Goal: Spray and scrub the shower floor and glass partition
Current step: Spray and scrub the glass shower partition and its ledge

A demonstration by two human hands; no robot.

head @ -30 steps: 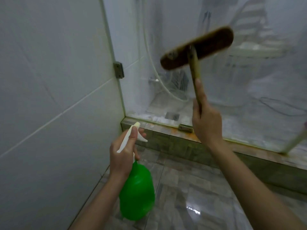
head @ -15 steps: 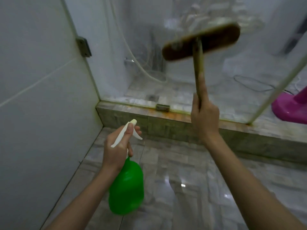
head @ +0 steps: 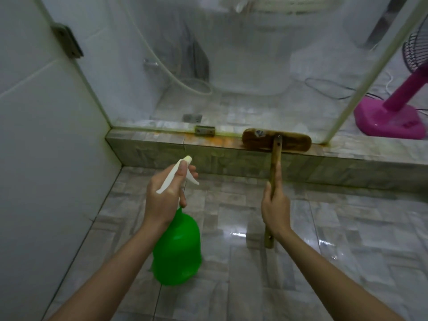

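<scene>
My left hand (head: 165, 198) grips the white trigger head of a green spray bottle (head: 178, 249), which hangs below it over the grey tiled floor. My right hand (head: 275, 207) grips the wooden handle of a brown scrub brush (head: 276, 140). The brush head lies on the stained stone kerb (head: 208, 144) at the foot of the foggy glass partition (head: 231, 66). Behind the glass I see the shower floor (head: 254, 112) and a white hose.
A white tiled wall (head: 46, 158) closes the left side, with a metal hinge (head: 67, 40) on the glass edge. A small bracket (head: 205, 130) sits on the kerb. A pink standing fan (head: 391, 117) is at the right, past the glass edge.
My right hand lowered the brush from high against the glass down onto the kerb. The view tilted down and swung to the right, and the left hand kept hold of the bottle.
</scene>
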